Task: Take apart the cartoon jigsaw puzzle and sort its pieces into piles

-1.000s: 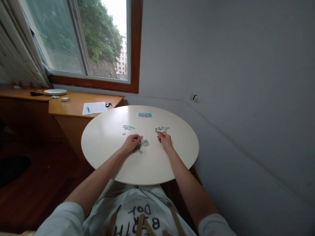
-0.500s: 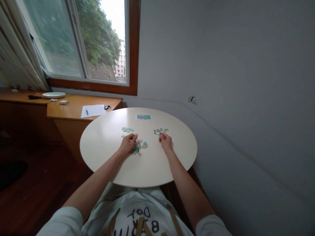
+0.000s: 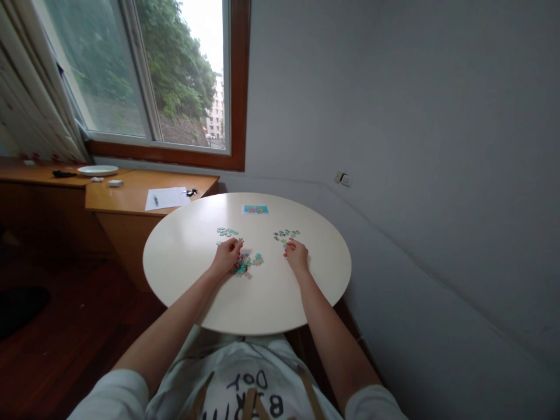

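Right hand (image 3: 297, 255) curled, left hand (image 3: 227, 257) unmoved

The only lettering that is reading at all is standing on the white shirt (image 3: 262, 361), printed in black and showing upside down to the camera. The upper line is reading as three letters, roughly "DOY". The line below is showing a "B" and an "R", with tan straps crossing it and the bottom edge of the view cutting the rest off. The print on the pieces (image 3: 247, 263), the card (image 3: 255, 209) and the paper (image 3: 165, 198) is appearing too small to read.
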Demonstrator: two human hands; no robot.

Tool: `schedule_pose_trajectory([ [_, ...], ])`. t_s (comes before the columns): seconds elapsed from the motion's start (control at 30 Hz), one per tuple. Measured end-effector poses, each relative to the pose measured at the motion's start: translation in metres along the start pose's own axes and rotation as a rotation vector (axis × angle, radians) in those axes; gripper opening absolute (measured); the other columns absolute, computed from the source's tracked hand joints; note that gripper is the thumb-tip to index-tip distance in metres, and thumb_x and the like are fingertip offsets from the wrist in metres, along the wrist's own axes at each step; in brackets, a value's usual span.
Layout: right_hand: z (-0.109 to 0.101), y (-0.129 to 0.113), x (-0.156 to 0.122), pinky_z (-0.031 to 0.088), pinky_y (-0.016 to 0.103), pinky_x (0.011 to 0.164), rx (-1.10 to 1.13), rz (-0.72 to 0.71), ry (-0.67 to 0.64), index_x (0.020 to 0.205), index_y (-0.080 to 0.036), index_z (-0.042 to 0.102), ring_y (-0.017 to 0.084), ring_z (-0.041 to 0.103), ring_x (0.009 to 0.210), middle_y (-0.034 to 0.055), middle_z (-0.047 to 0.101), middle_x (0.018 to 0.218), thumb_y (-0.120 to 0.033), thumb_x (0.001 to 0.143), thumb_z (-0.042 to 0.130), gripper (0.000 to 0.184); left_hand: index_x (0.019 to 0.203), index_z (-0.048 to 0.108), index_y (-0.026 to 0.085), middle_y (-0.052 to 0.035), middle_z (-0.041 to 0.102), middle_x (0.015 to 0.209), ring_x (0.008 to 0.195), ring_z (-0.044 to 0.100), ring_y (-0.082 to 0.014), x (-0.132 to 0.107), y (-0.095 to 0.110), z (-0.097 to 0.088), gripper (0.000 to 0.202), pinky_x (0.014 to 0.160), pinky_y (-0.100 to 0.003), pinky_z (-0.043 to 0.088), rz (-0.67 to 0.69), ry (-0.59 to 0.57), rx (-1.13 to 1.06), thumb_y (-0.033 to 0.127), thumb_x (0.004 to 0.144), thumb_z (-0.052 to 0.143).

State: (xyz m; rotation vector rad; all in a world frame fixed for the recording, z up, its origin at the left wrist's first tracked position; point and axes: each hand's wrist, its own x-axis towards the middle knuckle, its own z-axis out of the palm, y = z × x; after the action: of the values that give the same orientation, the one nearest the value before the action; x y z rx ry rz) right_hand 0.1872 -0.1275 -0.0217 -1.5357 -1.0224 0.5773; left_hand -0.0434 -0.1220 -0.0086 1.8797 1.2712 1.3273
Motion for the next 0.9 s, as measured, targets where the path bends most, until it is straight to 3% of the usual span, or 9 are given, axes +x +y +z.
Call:
schedule_pose_trajectory([
  [0.17, -0.009, -0.011, -0.012, 0.048, 0.029, 0.069, -0.621, -0.118, -0.003, 0.081, -0.023, 0.069, 0.02, 0.065, 0.08, 0.0071, 0.07, 0.084, -0.025, 0.078, 0.053, 0.017, 0.06, 0.052, 0.018, 0.0036, 0.047, 0.046, 0.044, 0.041, -0.0106, 0.0, -0.002, 0.001, 0.032, 0.047, -0.024, 0.033, -0.005, 0.007, -0.011, 0.044, 0.078, 0.048],
  [0.27, -0.013, -0.016, -0.014, 0.046, 0.028, 0.068, -0.745, -0.069, -0.013, 0.087, -0.026, 0.069, 0.02, 0.065, 0.083, 0.0064, 0.071, 0.09, -0.029, 0.082, 0.048, 0.022, 0.06, 0.052, 0.018, 0.0035, 0.048, 0.046, 0.043, 0.041, -0.0104, 0.0, -0.002, 0.001, 0.031, 0.047, -0.024, 0.033, -0.01, 0.014, -0.027, 0.044, 0.078, 0.048],
  [0.63, -0.013, -0.015, -0.012, 0.044, 0.025, 0.064, -0.767, -0.051, -0.023, 0.085, -0.026, 0.069, 0.018, 0.064, 0.08, 0.0047, 0.071, 0.089, -0.026, 0.079, 0.05, 0.02, 0.057, 0.047, 0.019, 0.0039, 0.046, 0.046, 0.045, 0.039, -0.0102, -0.001, 0.004, -0.002, 0.031, 0.048, -0.024, 0.032, -0.012, -0.011, 0.015, 0.042, 0.078, 0.046],
  [0.9, -0.004, -0.011, -0.017, 0.043, 0.023, 0.06, -0.47, -0.261, -0.024, 0.089, -0.021, 0.067, 0.014, 0.058, 0.063, 0.0018, 0.067, 0.072, -0.022, 0.078, 0.048, 0.022, 0.056, 0.048, 0.019, 0.0041, 0.045, 0.045, 0.046, 0.04, -0.0107, -0.003, 0.006, -0.002, 0.031, 0.05, -0.024, 0.033, 0.017, -0.035, 0.044, 0.04, 0.078, 0.047],
])
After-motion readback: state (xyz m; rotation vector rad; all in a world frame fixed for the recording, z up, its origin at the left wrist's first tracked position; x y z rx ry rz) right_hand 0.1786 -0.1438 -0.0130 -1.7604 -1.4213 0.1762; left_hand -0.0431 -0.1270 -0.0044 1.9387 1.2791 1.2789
